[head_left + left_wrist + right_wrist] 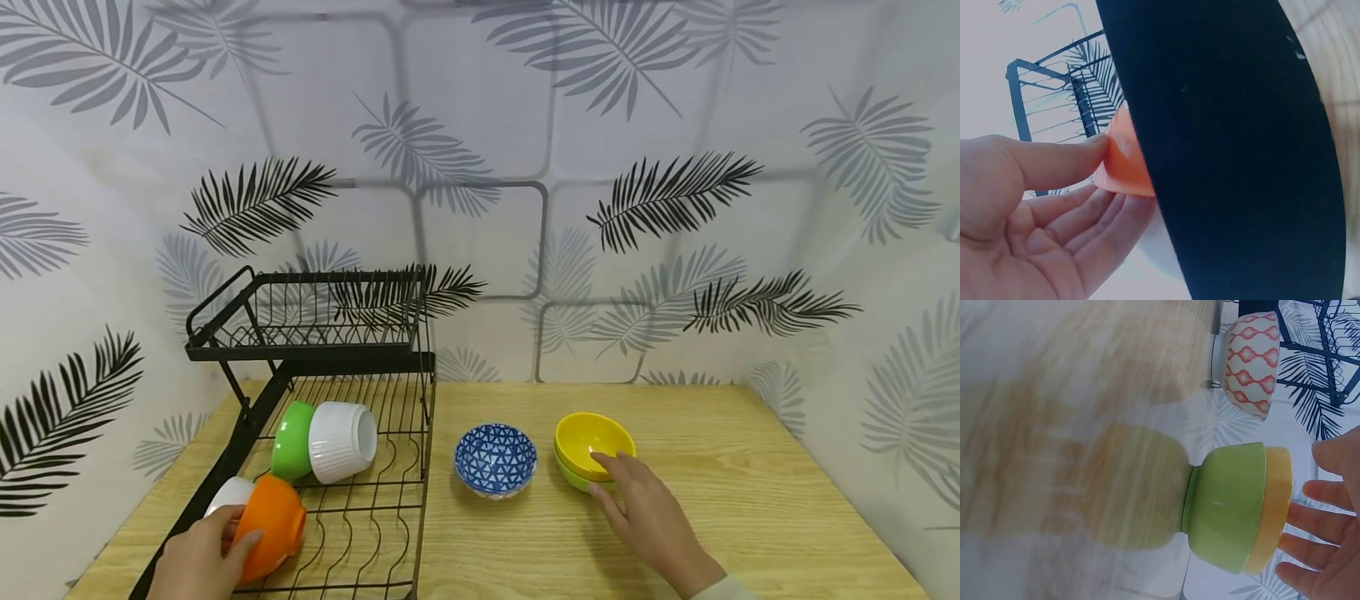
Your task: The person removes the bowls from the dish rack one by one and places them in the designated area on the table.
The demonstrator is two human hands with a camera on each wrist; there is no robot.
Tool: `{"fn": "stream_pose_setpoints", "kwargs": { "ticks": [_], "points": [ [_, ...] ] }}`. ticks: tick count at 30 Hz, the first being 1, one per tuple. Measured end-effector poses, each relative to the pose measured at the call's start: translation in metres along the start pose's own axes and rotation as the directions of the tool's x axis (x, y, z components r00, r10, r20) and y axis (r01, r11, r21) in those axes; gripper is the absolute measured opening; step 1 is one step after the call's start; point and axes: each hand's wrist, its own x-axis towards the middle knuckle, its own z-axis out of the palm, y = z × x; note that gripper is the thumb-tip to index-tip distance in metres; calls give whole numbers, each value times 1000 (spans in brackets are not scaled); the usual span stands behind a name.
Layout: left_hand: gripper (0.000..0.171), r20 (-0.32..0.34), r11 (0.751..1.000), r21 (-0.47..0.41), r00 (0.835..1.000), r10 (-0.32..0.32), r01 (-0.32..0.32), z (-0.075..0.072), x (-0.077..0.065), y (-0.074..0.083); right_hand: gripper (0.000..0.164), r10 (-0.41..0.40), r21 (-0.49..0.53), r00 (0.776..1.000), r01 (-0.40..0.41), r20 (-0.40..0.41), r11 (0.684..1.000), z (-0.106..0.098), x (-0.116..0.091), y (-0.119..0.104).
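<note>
In the head view my left hand (201, 554) pinches the rim of an orange bowl (272, 529), which stands on its side in the lower tier of the black dish rack (360, 508). Thumb on one face and fingers on the other show in the left wrist view around the orange bowl (1124, 156). A white bowl (231, 493) sits just behind it, partly hidden. My right hand (651, 508) reaches over a yellow bowl (592, 442) nested in a green bowl (576, 482) on the table. Its fingers are extended at the yellow rim in the right wrist view.
Farther back in the rack, another green bowl (292, 442) and a ribbed white bowl (342, 442) lie on their sides. A blue-patterned bowl (495, 461) stands upright on the wooden table (735, 475) between rack and nested bowls. Its outside shows red motifs in the right wrist view.
</note>
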Motion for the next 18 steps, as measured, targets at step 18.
{"fn": "stream_pose_setpoints", "kwargs": {
  "ticks": [18],
  "points": [
    [41,116,929,-362,992,-43,82,-1,5,-12,39,-72,26,997,72,17,997,0,-7,-3]
  ]
}}
